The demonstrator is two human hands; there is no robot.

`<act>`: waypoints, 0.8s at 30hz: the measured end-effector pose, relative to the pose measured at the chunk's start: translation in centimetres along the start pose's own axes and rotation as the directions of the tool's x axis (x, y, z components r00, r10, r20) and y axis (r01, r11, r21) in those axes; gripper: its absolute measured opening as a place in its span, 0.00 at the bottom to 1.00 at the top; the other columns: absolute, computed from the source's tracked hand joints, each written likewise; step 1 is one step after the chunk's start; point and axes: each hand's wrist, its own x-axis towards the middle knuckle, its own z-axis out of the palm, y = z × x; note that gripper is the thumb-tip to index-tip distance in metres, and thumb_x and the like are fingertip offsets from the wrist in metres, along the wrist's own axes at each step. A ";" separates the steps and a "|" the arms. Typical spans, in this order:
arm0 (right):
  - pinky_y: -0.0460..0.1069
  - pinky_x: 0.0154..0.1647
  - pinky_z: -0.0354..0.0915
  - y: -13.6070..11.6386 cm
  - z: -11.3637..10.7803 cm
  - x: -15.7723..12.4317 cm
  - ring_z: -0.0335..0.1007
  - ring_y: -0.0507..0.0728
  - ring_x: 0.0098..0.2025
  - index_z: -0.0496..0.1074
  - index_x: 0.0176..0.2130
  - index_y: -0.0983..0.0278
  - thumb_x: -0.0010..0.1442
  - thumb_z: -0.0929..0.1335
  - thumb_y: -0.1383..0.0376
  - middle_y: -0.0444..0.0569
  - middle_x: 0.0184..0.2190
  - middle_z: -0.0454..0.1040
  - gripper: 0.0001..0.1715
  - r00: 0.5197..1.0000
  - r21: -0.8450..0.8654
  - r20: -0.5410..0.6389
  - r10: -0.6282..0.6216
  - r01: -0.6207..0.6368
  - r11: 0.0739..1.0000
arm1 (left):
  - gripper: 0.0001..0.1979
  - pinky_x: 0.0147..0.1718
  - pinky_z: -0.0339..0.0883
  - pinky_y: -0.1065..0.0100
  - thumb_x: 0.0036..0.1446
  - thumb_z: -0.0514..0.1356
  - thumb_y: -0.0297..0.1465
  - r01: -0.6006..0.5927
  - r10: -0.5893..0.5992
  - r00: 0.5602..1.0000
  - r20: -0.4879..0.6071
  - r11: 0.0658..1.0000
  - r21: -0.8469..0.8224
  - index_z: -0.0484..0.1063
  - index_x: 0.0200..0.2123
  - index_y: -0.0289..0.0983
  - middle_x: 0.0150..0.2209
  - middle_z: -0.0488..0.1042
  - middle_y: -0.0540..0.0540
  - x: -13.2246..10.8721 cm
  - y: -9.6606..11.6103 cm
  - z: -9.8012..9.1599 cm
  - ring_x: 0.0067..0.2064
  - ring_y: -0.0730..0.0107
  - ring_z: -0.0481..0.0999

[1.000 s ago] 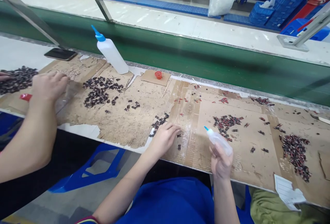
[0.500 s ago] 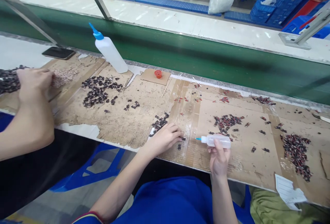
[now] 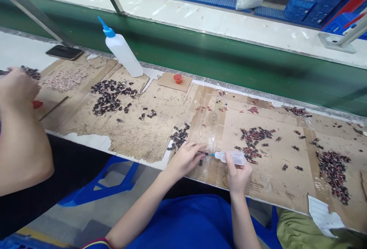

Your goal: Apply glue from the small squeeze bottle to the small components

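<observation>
My left hand [image 3: 186, 158] pinches a small dark part [image 3: 205, 153] between thumb and fingers, low over the cardboard [image 3: 143, 138]. My right hand [image 3: 239, 172] is closed round a small clear squeeze bottle [image 3: 235, 158], held on its side. The bottle's blue tip [image 3: 212, 154] points left and meets or nearly meets the part; the exact contact is too small to tell. Another dark part [image 3: 201, 162] lies just below my left fingertips. Beside that hand is a small pile of dark parts [image 3: 179, 136]. Right of the bottle lie red-and-dark parts [image 3: 252, 142].
A co-worker's hand and arm [image 3: 20, 88] reach in at the left. Behind stand a large white bottle [image 3: 124, 56] and a red cap [image 3: 177, 78]; a phone [image 3: 65, 52] lies farther left. More parts are piled at the right [image 3: 334, 174], near a torn paper [image 3: 323, 212].
My right hand has moved left with the bottle, bringing its tip to my left fingertips. The co-worker's hand has shifted left, uncovering a red object. The view has shifted slightly.
</observation>
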 end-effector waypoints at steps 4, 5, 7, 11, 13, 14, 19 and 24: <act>0.48 0.25 0.68 0.2 0.0 0.0 0.72 0.56 0.23 0.75 0.24 0.66 0.48 0.73 0.52 0.48 0.21 0.77 0.18 1.000 -0.038 0.015 -0.006 0.007 0.999 | 0.10 0.42 0.69 0.63 0.62 0.58 0.27 -0.016 0.017 0.999 -0.049 1.000 0.020 0.69 0.47 0.39 0.35 0.82 0.49 -0.1 0.0 0.3 0.39 0.66 0.79; 0.48 0.26 0.68 0.2 0.0 0.0 0.72 0.56 0.23 0.76 0.25 0.66 0.49 0.73 0.52 0.48 0.21 0.77 0.18 1.000 -0.044 0.023 -0.002 0.003 0.999 | 0.10 0.42 0.69 0.63 0.62 0.59 0.27 -0.022 0.024 0.998 -0.063 1.000 0.021 0.69 0.47 0.39 0.34 0.82 0.50 -0.1 0.0 0.3 0.38 0.67 0.79; 0.48 0.26 0.68 0.3 -0.1 0.0 0.73 0.56 0.24 0.76 0.25 0.66 0.49 0.73 0.52 0.49 0.22 0.78 0.18 0.999 -0.051 0.036 0.008 -0.007 0.999 | 0.09 0.41 0.69 0.64 0.62 0.59 0.27 -0.029 0.031 0.996 -0.089 0.999 0.022 0.70 0.46 0.39 0.34 0.82 0.50 0.0 0.1 0.3 0.37 0.67 0.80; 0.48 0.25 0.68 0.3 0.0 0.0 0.73 0.56 0.23 0.77 0.25 0.66 0.48 0.74 0.51 0.49 0.22 0.78 0.20 0.999 -0.065 0.043 0.009 -0.006 0.998 | 0.10 0.40 0.68 0.63 0.62 0.60 0.27 -0.012 0.015 0.994 -0.108 1.000 0.022 0.69 0.47 0.39 0.33 0.83 0.50 0.0 0.2 0.3 0.37 0.67 0.80; 0.48 0.25 0.68 0.3 0.0 0.0 0.73 0.56 0.23 0.77 0.25 0.66 0.49 0.74 0.51 0.49 0.22 0.78 0.20 0.999 -0.076 0.040 0.007 -0.004 0.997 | 0.11 0.41 0.68 0.63 0.62 0.59 0.27 -0.008 0.010 0.994 -0.111 1.000 0.017 0.68 0.48 0.39 0.34 0.83 0.50 -0.1 0.2 0.3 0.38 0.67 0.80; 0.48 0.26 0.68 0.3 0.1 0.0 0.73 0.56 0.24 0.77 0.25 0.66 0.48 0.74 0.51 0.49 0.22 0.78 0.19 0.999 -0.082 0.037 0.008 -0.005 0.997 | 0.11 0.40 0.68 0.63 0.63 0.59 0.27 -0.007 0.009 0.993 -0.114 1.000 0.015 0.68 0.48 0.39 0.34 0.83 0.50 -0.1 0.3 0.4 0.38 0.67 0.80; 0.49 0.26 0.69 0.3 0.2 0.0 0.73 0.57 0.24 0.77 0.25 0.66 0.48 0.74 0.50 0.50 0.23 0.79 0.21 1.000 -0.084 0.013 0.013 -0.012 0.996 | 0.07 0.40 0.68 0.63 0.63 0.58 0.27 -0.003 0.005 0.991 -0.132 1.000 0.010 0.69 0.45 0.39 0.34 0.83 0.51 -0.1 0.4 0.4 0.37 0.68 0.80; 0.49 0.28 0.69 0.5 0.2 -0.2 0.74 0.58 0.26 0.78 0.27 0.67 0.50 0.73 0.51 0.51 0.24 0.79 0.20 1.000 -0.075 -0.016 -0.001 0.000 0.997 | 0.04 0.41 0.69 0.62 0.63 0.58 0.28 0.044 -0.045 0.992 -0.115 0.999 -0.011 0.71 0.42 0.39 0.34 0.83 0.51 -0.1 0.5 0.4 0.37 0.68 0.80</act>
